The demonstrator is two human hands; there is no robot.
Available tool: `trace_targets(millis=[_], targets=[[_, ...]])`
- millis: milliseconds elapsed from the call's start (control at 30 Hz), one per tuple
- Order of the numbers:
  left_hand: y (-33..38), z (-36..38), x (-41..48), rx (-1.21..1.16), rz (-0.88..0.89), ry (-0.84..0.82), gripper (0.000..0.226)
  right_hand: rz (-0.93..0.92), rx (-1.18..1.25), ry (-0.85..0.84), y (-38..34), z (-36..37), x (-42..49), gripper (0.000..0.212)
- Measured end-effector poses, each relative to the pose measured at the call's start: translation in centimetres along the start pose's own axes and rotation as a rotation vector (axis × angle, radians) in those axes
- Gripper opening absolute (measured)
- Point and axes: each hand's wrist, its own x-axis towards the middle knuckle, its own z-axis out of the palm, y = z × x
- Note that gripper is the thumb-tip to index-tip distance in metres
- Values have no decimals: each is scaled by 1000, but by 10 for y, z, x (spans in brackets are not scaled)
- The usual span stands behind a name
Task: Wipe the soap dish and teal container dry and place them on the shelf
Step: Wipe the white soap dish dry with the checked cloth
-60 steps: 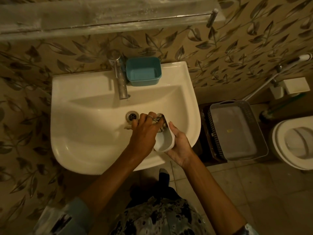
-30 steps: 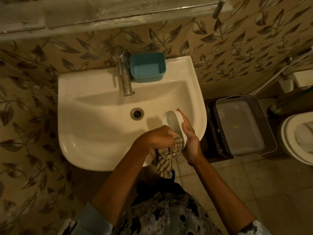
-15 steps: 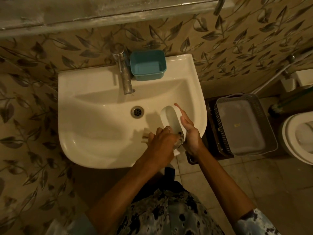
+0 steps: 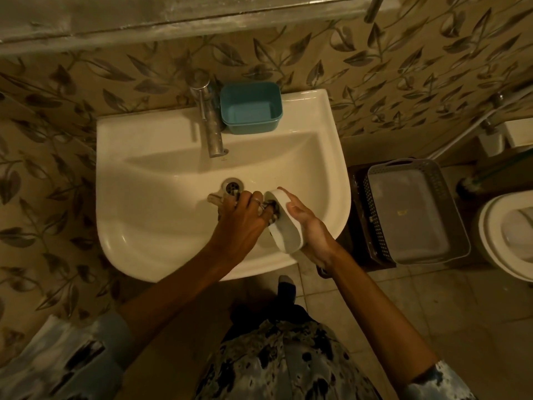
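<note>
Container on sink ledge right of tap; basket right of sink.

We see a dim scene under a warm yellow-brown cast. The sink at the centre is brightest, with a soft sheen on its lower left rim and shadow under its upper wall. Wide-angle distortion bows the shelf along the top edge; the lower corners are blurred
</note>
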Motion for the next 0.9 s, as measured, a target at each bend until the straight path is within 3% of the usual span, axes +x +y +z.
trace_targets(millis=[133,300,433,567,900], targets=[[5,-4,3,-56,-108,-30,42,-14,-49,-12,-6,0,8,45],[23,-10,8,-438,-332,-224,49,-75,-100,16,-9,-5,18,44],[30,-21,7,-535,-339,-262,47,-149,-176,9,-12,-5,24,56],[43,-35,1,-726,-324,-272,45,-226,-206,13,-20,-8,30,53],[9,-62,15,-1631,-419,-610,37,-330,-141,55,-13,-10,27,49]])
